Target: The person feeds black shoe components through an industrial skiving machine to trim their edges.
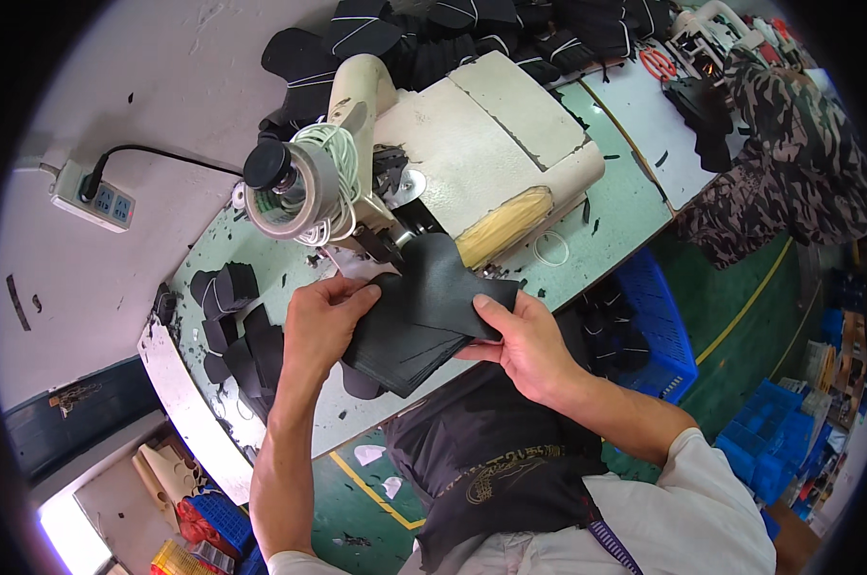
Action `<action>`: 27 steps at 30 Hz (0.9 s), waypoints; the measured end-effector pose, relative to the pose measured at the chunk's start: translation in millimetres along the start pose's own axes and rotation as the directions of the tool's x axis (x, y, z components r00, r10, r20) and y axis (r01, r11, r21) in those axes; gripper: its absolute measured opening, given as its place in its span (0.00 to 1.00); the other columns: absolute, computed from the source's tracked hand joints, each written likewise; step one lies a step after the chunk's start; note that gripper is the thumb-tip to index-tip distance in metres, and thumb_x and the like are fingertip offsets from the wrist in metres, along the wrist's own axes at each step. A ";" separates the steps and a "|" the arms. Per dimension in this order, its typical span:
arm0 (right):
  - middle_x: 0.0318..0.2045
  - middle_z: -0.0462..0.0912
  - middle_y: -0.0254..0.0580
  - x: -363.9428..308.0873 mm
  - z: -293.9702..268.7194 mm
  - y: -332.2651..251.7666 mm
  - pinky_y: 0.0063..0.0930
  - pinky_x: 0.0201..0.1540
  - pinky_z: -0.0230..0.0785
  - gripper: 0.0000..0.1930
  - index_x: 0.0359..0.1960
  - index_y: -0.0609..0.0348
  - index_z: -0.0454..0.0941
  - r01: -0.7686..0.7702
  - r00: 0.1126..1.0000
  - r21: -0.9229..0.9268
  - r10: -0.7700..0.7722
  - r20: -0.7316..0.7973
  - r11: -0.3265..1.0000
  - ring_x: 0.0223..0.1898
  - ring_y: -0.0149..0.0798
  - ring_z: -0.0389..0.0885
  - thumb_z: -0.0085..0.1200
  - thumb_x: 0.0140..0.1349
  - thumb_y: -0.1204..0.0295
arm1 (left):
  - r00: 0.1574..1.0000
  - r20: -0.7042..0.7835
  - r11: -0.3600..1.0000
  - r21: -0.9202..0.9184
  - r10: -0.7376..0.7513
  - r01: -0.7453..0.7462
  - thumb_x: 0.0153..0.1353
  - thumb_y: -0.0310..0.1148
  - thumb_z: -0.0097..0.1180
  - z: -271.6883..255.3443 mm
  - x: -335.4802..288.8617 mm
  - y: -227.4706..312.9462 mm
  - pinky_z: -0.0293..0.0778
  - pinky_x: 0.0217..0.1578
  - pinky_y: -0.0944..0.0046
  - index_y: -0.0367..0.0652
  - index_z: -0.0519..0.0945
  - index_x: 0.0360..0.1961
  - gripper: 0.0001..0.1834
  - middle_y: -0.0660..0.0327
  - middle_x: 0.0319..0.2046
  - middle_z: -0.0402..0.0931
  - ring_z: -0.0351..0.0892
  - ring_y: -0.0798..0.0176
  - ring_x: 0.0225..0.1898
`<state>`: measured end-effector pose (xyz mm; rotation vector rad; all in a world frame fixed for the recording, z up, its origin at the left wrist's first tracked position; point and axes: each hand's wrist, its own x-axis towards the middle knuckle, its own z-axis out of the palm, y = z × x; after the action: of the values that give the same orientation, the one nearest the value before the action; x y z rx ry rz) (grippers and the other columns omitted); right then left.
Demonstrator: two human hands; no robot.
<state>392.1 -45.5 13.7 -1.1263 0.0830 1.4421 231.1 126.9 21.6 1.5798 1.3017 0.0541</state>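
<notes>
A flat black shoe-upper-like piece (433,287), leather or fabric, lies with its far end at the working head (410,225) of a cream-coloured machine (486,115). Under it is a fanned stack of similar black pieces (395,362). My left hand (320,321) pinches at the left edge of the pieces, thumb and fingertips together. On the right, my right hand (529,347) grips a corner, thumb on top and fingers beneath. How many layers each hand holds is hidden.
Small black bundles (228,287) lie on the table's left side. More tied black bundles (433,53) are heaped behind the machine. A power strip (93,196) is at left. A blue crate (659,331) stands at right, and a person in camouflage (788,153) is beyond.
</notes>
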 end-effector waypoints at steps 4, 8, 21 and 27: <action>0.46 0.80 0.44 0.8 4.1 -1.4 0.34 0.42 0.84 0.14 0.51 0.66 0.71 -0.002 1.000 0.019 0.002 -0.005 1.000 0.43 0.37 0.83 0.46 0.70 0.70 | 0.998 -0.033 0.993 0.112 -0.046 0.049 0.54 0.38 0.65 0.1 1.6 10.9 0.73 0.34 0.67 0.36 0.86 0.37 0.15 0.60 0.24 0.83 0.79 0.72 0.29; 0.48 0.78 0.43 -0.7 -3.0 -8.7 0.34 0.42 0.83 0.15 0.55 0.62 0.66 0.047 0.998 -0.040 -0.049 -0.032 0.998 0.45 0.37 0.82 0.47 0.70 0.71 | 0.997 -0.061 0.977 0.210 0.055 -0.041 0.54 0.36 0.64 10.8 4.2 22.7 0.73 0.34 0.65 0.37 0.87 0.38 0.14 0.59 0.24 0.83 0.78 0.69 0.28; 0.54 0.72 0.43 -5.3 -3.7 0.7 0.40 0.45 0.83 0.21 0.61 0.61 0.58 0.107 0.994 0.014 -0.107 -0.033 0.994 0.51 0.39 0.78 0.46 0.68 0.75 | 0.991 0.110 0.988 -0.144 0.071 -0.055 0.54 0.38 0.65 -1.9 1.8 3.6 0.74 0.35 0.67 0.36 0.85 0.42 0.18 0.59 0.29 0.84 0.80 0.68 0.29; 0.54 0.71 0.44 -2.9 -2.2 1.7 0.41 0.45 0.83 0.22 0.61 0.60 0.57 0.119 0.992 0.059 -0.117 -0.041 0.991 0.51 0.39 0.78 0.47 0.68 0.76 | 0.999 -0.035 0.981 0.196 0.018 -0.011 0.55 0.39 0.65 9.4 4.9 25.9 0.73 0.34 0.67 0.37 0.86 0.39 0.16 0.57 0.27 0.84 0.80 0.70 0.29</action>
<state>391.3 -49.4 13.5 -1.0899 0.0852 1.3050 256.7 127.7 33.1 1.7623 1.3576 -0.0369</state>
